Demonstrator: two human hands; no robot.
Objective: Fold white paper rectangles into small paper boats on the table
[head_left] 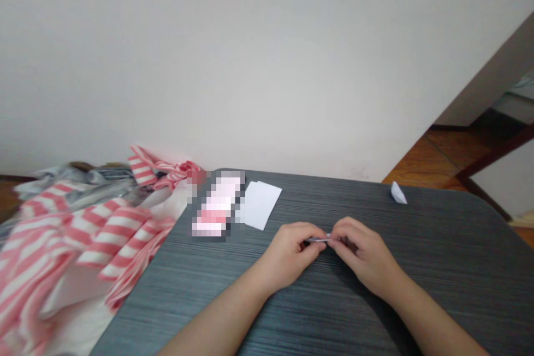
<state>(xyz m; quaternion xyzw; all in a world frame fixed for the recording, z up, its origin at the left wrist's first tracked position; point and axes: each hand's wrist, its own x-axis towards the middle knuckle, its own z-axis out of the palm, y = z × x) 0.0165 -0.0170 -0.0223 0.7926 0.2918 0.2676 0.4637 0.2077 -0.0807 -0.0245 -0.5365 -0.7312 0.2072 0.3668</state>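
Note:
My left hand (294, 247) and my right hand (359, 250) meet over the middle of the table, fingertips close together. Between them they pinch a small, thin piece of folded white paper (317, 240), seen edge-on and mostly hidden by the fingers. Both hands are closed on it, thumbs below and forefingers above. Beyond my left hand lie flat white paper sheets (262, 206), slightly overlapping. Toward the far right edge stands a small folded white paper piece (398, 193), apart from my hands.
The dark wood-grain table (450, 278) touches a pale wall (267, 67). Left of the sheets is a pixelated pink and white oblong (217, 206). Red-and-white striped cloth (112, 233) lies heaped along the table's left side. Brown wooden floor (442, 150) shows at the far right.

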